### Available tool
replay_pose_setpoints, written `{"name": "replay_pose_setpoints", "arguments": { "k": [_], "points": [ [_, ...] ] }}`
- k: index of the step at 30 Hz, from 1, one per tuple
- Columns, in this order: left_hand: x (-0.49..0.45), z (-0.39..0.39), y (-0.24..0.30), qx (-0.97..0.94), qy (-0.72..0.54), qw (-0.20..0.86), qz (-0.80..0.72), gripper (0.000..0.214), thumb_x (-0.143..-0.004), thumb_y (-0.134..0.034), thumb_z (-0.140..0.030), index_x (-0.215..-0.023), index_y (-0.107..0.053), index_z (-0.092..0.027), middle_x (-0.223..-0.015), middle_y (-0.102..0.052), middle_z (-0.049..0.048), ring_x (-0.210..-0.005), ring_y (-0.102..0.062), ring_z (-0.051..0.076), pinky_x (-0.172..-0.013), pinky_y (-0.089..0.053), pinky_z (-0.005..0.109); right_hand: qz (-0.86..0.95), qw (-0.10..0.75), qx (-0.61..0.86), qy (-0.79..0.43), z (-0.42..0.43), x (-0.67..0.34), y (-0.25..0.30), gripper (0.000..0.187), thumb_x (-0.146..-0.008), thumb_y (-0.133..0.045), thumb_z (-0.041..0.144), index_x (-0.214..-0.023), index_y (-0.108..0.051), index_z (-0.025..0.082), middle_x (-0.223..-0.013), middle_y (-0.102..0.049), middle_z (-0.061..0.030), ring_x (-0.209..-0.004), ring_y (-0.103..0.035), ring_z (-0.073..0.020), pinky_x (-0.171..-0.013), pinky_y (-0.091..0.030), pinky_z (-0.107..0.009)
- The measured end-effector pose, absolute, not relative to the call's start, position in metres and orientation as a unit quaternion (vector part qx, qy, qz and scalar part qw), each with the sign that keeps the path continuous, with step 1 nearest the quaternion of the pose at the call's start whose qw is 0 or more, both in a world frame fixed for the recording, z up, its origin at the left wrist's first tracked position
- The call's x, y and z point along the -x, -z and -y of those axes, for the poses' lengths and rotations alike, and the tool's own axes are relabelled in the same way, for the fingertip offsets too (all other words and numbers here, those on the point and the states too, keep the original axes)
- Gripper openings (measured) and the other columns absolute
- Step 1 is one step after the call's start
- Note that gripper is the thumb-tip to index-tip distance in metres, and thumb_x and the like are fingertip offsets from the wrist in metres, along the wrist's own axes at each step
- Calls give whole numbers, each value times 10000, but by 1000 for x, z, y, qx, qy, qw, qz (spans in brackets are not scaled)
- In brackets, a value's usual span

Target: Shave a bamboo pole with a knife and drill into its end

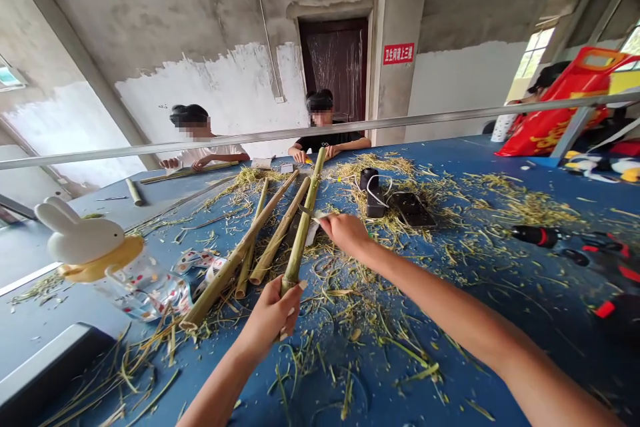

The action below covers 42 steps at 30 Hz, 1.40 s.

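Observation:
My left hand (270,313) is wrapped around the lower end of a green-yellow bamboo pole (302,230), which rises away from me across the table. My right hand (345,233) is just beside the pole and pinches a small metal blade (306,212) against it; most of the handle is hidden by my fingers. Several other bamboo poles lie close to the left of it, the nearest a long one (240,253). Shavings and thin strips are scattered around both hands.
Straw-like shavings cover the blue table (505,167). A rabbit-shaped bottle (90,240) stands at the left, and black devices (373,192) lie ahead. Two co-workers (320,127) sit beyond a metal rail (450,113). A black-and-red power tool (535,237) lies at the right.

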<state>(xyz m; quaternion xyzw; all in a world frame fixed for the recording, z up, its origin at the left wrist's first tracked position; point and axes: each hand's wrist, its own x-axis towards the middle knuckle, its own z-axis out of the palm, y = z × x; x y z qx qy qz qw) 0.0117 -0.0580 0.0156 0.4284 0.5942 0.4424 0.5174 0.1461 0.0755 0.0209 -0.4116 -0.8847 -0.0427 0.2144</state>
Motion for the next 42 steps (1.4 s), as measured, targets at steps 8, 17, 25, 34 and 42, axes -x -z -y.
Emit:
{"name": "replay_pose_setpoints", "arguments": {
  "k": [8,17,25,34,42],
  "points": [
    [-16,58,-25,-440,-434,510,-598,380,-661,-608,-448,-614,-328,-195,-378,-311,-110,-289,-216,15,-310,-203,158,922,229,309,40,-51,-148,-21,558,-901,-161,503,-796,-562,130,-605,-611,-70,-450,-528,-125,-400,-277,-228],
    [-17,48,-20,-437,-462,486,-600,370,-689,-580,-426,-586,-314,-190,-375,-284,-105,-309,-218,19,-324,-206,151,902,233,357,68,-72,-141,-20,605,-877,-150,562,-845,-572,129,-662,-639,-98,-564,-602,-176,-474,-364,-251],
    [-29,70,-20,-416,-440,492,-625,364,-678,-582,-438,-606,-323,-192,-387,-296,-107,-296,-223,18,-315,-188,154,856,208,473,22,-114,-168,-41,667,-905,-73,487,-816,-605,95,-676,-629,-125,-500,-563,-146,-446,-366,-250],
    [-33,64,-32,-429,-473,499,-586,321,-668,-584,-340,-580,-319,-182,-408,-298,-100,-327,-230,8,-333,-182,143,921,197,331,59,-35,-156,-21,557,-879,-207,548,-864,-588,142,-683,-644,-87,-608,-607,-173,-517,-381,-249],
    [-80,121,-44,-480,-445,501,-566,284,-657,-610,-348,-650,-381,-181,-412,-346,-97,-291,-266,23,-289,-188,150,775,251,572,-99,-81,-198,-39,666,-866,-134,573,-769,-609,116,-729,-642,-149,-623,-601,-186,-515,-384,-259]
  ]
}}
